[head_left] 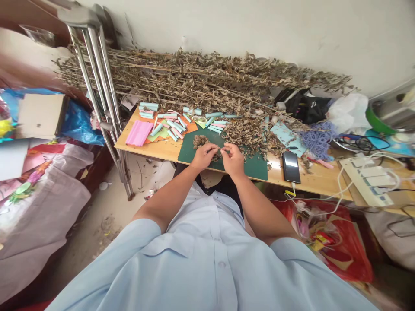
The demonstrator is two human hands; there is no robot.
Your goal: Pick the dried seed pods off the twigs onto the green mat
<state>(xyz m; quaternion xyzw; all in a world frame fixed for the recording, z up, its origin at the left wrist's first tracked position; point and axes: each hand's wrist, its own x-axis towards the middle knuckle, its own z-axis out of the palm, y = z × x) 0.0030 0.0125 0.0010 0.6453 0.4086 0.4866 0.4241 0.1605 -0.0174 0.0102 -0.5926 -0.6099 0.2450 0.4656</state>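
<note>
Head view: both bare forearms come up from 6 o'clock, elbows out, w/ short sleeves of lt-blue shirt at bottom of frame. L hand & R hand angle in toward each other, fingers curled, not spread. Tips of both press together at 12 o'clock, pinching small brown bit; too small to tell exactly what it is. Hands are right over green mat, can't tell if touching it.

Brown clump sits on mat just past L hand, abt 11 o'clock. Dried leaves heap on far edge of mat past R hand, abt 1 o'clock. Mat lies on wood table.

Table, 11 o'clock: pink paper stack, lots of pale-blue paper rolls on colored sheets. 12 o'clock: long dried branches lying along wall side of table. 1 o'clock: black phone, purple yarn further out. 2–3 o'clock: white power strip w/ cables. 4 o'clock, floor level: red bag. 10–11 o'clock: metal crutch leaning by table. 8–9 o'clock: bed w/ pale cover, piled w/ stuff.
</note>
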